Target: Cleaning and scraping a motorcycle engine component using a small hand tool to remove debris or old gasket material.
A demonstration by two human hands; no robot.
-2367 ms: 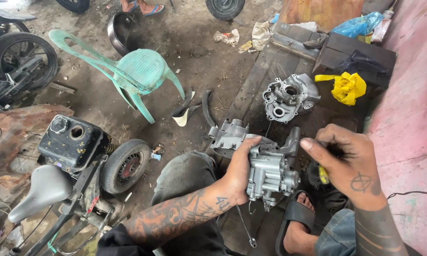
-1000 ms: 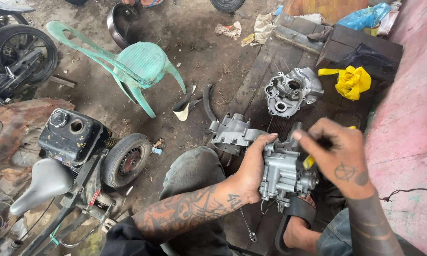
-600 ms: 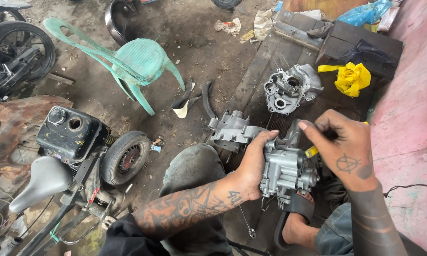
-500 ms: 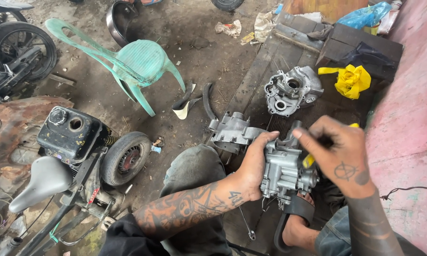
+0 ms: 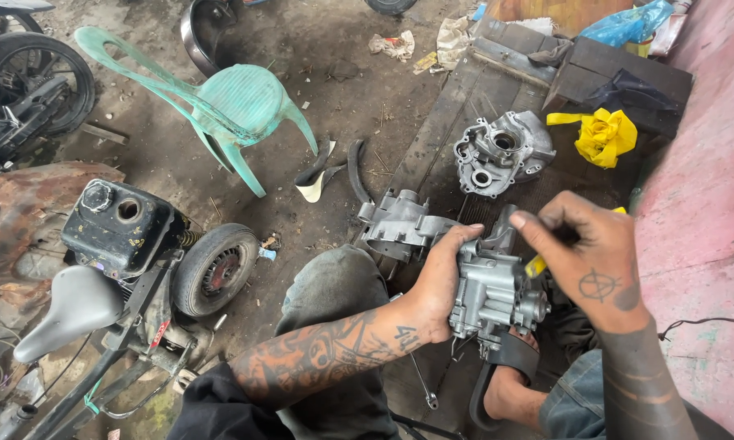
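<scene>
My left hand point(image 5: 442, 275) grips a grey metal engine part point(image 5: 494, 292) and holds it up over my lap. My right hand point(image 5: 585, 262) is closed around a tool with a yellow handle point(image 5: 536, 265) and rests against the part's right side; the tool's tip is hidden. Just behind the held part a grey engine casing point(image 5: 399, 228) lies on the dark wooden boards. A second, rounder casing half point(image 5: 501, 151) lies farther back on the same boards.
A green plastic chair point(image 5: 237, 102) lies tipped over on the dirt floor. A small stripped motorbike with black tank point(image 5: 114, 226), grey seat point(image 5: 65, 308) and small wheel point(image 5: 216, 267) stands at left. A yellow rag point(image 5: 603, 134) lies at back right. A pink wall point(image 5: 701, 228) runs along the right.
My right hand has come in from the right and closed against the held part with the yellow-handled tool. My left hand has kept its grip, and the view shifted slightly.
</scene>
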